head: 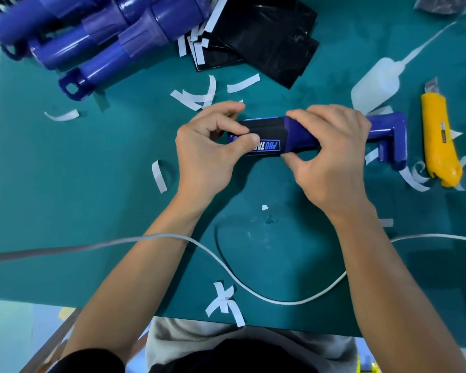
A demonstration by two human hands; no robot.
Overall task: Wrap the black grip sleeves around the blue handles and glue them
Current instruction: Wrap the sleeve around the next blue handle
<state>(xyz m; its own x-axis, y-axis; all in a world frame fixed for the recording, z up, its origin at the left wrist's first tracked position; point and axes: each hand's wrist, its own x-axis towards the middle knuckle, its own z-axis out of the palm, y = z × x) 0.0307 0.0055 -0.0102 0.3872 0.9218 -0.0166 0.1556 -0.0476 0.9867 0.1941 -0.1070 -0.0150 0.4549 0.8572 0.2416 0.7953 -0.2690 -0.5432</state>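
Both hands are on one blue handle (388, 125), held lengthwise just above the middle of the green table (65, 184). The black sleeve (269, 127) sits round the handle's left part, its printed label facing up. The left hand (213, 141) pinches the sleeve's end, with its thumb pressed flat on the label and its fingers curled over the far side. The right hand (331, 149) grips the bare blue shaft just beside the sleeve, fingers hooked over the top and thumb tucked under. The handle's angled end sticks out past it to the right.

At the far left corner lie the spare handles (105, 41) in a pile. Beside them are the loose sleeves (269, 41) in a black stack. A glue bottle (377, 82) and a yellow knife (439, 138) lie to the right. White strips (191, 99) are scattered about, and a white cable (253, 288) loops across the near edge.
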